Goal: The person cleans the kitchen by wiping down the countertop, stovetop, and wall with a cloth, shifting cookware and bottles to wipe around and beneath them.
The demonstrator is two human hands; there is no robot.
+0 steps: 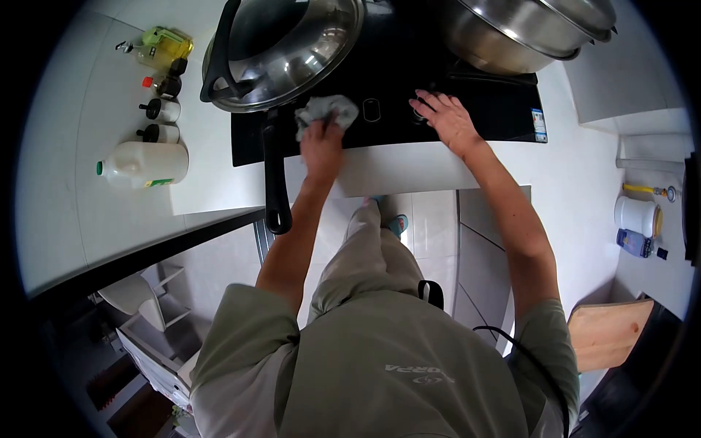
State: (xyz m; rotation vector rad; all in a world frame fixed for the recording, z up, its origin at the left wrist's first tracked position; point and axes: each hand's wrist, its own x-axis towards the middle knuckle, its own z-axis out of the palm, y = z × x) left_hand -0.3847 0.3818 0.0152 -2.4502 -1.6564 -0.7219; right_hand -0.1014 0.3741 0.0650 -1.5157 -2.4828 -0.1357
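Note:
My left hand (322, 150) is closed on a crumpled light grey cloth (326, 113), pressed against the black glass cooktop (496, 120) near its front edge; the hand is slightly blurred. Just left of it, a long black pan handle (273, 175) sticks out over the counter edge. That handle belongs to a pan under a domed metal lid (314, 62). On the cooktop's right half, my right hand (451, 124) has its fingers spread beside and partly over a stove knob (419, 115). Whether the fingers touch the knob I cannot tell. Between the hands lies an oval outlined control (372, 110).
Large stacked metal bowls (511, 36) stand at the cooktop's back right. Left on the counter are a white jug (146, 164), an oil bottle (166, 47) and several small jars. A wooden board (610, 332) is at lower right. A black cable (537, 361) hangs by my right arm.

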